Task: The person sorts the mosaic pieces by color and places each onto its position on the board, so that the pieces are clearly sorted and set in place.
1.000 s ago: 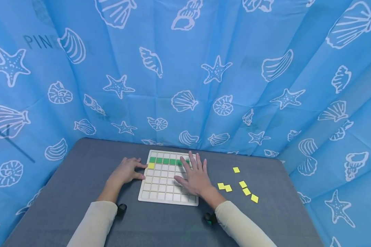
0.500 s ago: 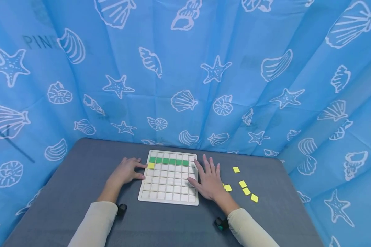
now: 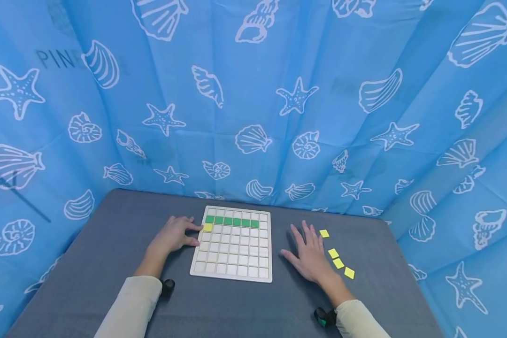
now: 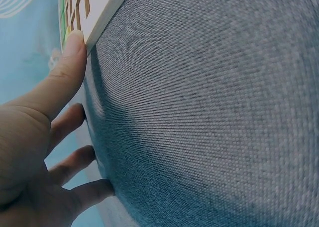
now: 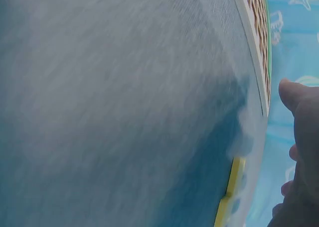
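A white grid board [image 3: 241, 256] lies on the grey table, with a row of green tiles [image 3: 228, 220] near its far side. Below that row's left end sits one yellow tile [image 3: 207, 227]. My left hand [image 3: 173, 234] rests at the board's left edge, its thumb [image 4: 75, 43] and index finger touching the rim, other fingertips down on the cloth. To the right of the board, my right hand [image 3: 310, 258] hovers with spread fingers, holding nothing. It covers the spot of two loose tiles in the head view; yellow tiles [image 5: 234, 177] show below it in the right wrist view.
Several loose yellow tiles [image 3: 338, 263] lie just right of my right hand, one farther back than the others. A blue shell-patterned curtain [image 3: 253, 108] rises behind the table [image 3: 232, 310] and along both sides.
My right hand has moved right, off the board and over to the loose yellow tiles, uncovering the green row's right end. The left hand has stayed at the board's edge.
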`<action>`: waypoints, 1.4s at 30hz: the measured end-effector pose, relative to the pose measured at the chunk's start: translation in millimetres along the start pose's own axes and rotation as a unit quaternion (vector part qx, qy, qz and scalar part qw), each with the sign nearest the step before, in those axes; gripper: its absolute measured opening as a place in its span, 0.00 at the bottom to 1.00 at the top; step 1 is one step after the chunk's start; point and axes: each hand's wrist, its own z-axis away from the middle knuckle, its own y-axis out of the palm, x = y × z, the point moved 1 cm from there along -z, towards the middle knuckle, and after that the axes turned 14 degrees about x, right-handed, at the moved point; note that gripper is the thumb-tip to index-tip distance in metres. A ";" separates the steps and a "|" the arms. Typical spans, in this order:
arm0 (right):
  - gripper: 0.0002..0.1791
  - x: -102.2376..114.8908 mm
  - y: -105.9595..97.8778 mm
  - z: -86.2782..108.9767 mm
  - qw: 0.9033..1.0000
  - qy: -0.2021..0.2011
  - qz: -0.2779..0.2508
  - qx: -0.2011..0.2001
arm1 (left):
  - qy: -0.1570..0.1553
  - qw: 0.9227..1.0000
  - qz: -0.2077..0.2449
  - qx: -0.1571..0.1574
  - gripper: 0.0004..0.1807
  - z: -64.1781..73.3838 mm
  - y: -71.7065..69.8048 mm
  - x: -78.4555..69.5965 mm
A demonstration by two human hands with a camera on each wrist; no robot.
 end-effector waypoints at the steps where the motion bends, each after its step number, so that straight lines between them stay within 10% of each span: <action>1: 0.47 -3.0 -0.6 1.7 1.000 0.003 -0.001 0.004 | 0.001 1.000 -0.001 -0.001 0.33 -0.1 0.1 -0.1; 42: 0.11 -40.5 -7.3 19.5 0.991 -0.005 -0.130 0.016 | 0.000 1.000 0.007 -0.009 0.32 -1.2 0.9 1.5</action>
